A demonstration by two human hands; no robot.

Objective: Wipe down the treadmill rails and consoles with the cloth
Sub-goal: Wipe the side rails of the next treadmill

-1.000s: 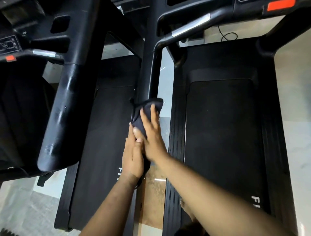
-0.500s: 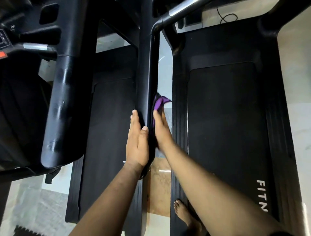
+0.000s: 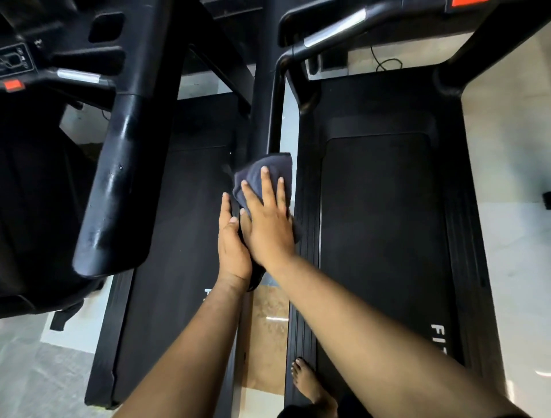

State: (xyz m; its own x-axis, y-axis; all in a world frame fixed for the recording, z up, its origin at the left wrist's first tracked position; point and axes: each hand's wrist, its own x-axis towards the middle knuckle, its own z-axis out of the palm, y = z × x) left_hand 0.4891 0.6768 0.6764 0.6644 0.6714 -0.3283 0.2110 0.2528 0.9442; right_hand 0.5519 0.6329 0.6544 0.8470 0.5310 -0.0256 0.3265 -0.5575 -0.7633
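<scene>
A dark grey cloth (image 3: 262,170) lies draped over the black handrail (image 3: 265,119) that runs between two treadmills. My right hand (image 3: 269,220) lies flat on top of the cloth with fingers spread, pressing it onto the rail. Against the rail's left side rests my left hand (image 3: 232,241), fingers straight, thumb on the rail, touching my right hand. The rail's near end is hidden under both hands. The left treadmill's console (image 3: 18,62) shows at the upper left, and an orange patch of the right console (image 3: 465,3) at the top edge.
A thick black handrail (image 3: 119,185) of the left treadmill juts toward me at left. The right treadmill's belt (image 3: 381,223) lies below, with a bare foot (image 3: 310,385) on its side strip. Tiled floor (image 3: 268,328) shows between the decks. A cable (image 3: 384,64) lies at the back.
My right hand has swung from the rail's right side back onto its top and slid forward, cloth spread under the palm. My left hand stays against the rail's left side.
</scene>
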